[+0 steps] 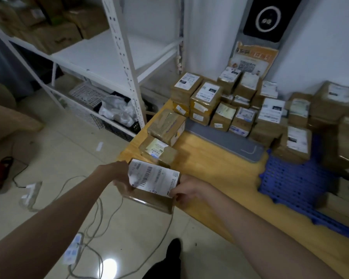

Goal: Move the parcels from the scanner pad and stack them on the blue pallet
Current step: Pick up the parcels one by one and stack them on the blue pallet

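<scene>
I hold a brown cardboard parcel (149,190) with a white barcode label at the near left corner of the wooden platform. My left hand (121,174) grips its left end and my right hand (187,190) grips its right end. The grey scanner pad (230,141) lies further back, with several taped parcels (224,109) stacked along its far side. The blue pallet (294,182) is to the right, with parcels (294,143) on its far and right parts.
Two more parcels (163,135) sit on the wooden platform (220,174) just beyond the held one. A white metal shelf rack (127,63) stands to the left, with crates (117,115) beneath. Cables and a power strip (73,250) lie on the tiled floor.
</scene>
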A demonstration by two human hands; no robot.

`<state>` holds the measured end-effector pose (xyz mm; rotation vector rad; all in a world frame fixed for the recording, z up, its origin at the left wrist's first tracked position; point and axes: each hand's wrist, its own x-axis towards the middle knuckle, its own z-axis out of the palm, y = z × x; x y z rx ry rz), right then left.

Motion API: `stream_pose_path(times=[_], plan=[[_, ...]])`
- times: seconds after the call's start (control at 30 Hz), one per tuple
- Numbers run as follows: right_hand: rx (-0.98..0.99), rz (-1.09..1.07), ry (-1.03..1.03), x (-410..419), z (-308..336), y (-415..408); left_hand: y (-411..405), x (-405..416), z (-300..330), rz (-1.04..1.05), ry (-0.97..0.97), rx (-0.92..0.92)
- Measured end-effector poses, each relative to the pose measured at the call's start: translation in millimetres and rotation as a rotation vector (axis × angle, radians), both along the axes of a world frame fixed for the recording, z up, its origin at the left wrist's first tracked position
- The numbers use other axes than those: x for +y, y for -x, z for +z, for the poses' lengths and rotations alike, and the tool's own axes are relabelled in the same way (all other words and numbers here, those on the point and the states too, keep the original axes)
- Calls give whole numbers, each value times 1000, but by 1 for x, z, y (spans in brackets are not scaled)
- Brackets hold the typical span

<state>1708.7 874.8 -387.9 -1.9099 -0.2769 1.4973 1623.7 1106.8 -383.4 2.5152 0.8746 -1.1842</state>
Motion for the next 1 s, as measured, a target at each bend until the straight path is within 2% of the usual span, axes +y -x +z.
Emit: stream_pose_path(times=[0.1, 0.4, 0.5, 0.6, 0.67, 0.83, 0.93, 1.0], plan=[[-1, -50, -15, -53, 20, -5, -18, -46, 14, -82, -1, 5], [-229, -265, 60, -253, 61, -9, -79, -235, 57, -429, 124, -99], [-320, -318, 102, -316, 72, -12, -99, -294, 68, -505, 114, -190], [-398, -391, 137, -369, 81, -19, -122, -342, 74, -546, 237, -313], [-428, -458, 156, -399, 86, -27, -139, -370, 81, -582, 299, -364], [-509, -542, 198, -457, 99, -58, -187, -423, 94, -636, 302, -456], [-568, -544, 204, -480, 108, -84, -223, -449, 93, -659, 414, -490], [-605, -543, 220, -490, 112, -101, -249, -464, 90, -682, 413, -503]])
